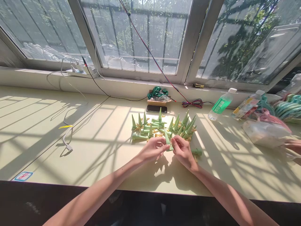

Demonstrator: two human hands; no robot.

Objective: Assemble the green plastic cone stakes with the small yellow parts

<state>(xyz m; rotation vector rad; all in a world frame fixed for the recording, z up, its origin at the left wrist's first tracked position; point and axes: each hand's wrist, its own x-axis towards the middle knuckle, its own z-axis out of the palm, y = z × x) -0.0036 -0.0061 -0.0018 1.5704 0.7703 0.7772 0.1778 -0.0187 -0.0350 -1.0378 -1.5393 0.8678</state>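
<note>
Between my two hands, just above the table, is a green plastic cone-shaped piece (167, 137), its tip pointing up and away. My left hand (156, 147) grips it low on its left side. From the right, my right hand (182, 149) pinches at its base; whatever small part lies in those fingertips is too hidden to tell. Behind my hands stand and lie several similar green cones (185, 118) and green tubes (140, 137), with small yellow-tan bits among them. Another green tube (197, 152) lies beside my right hand, partly covered by it.
A phone (156, 109) and a small box (158, 101) of green ribbon-like material sit behind the pile. To the right are a bottle (220, 104), a plastic bag (263, 133) and another person's hand (293, 146). A white cable (68, 146) lies left; a power strip (81, 71) sits on the sill.
</note>
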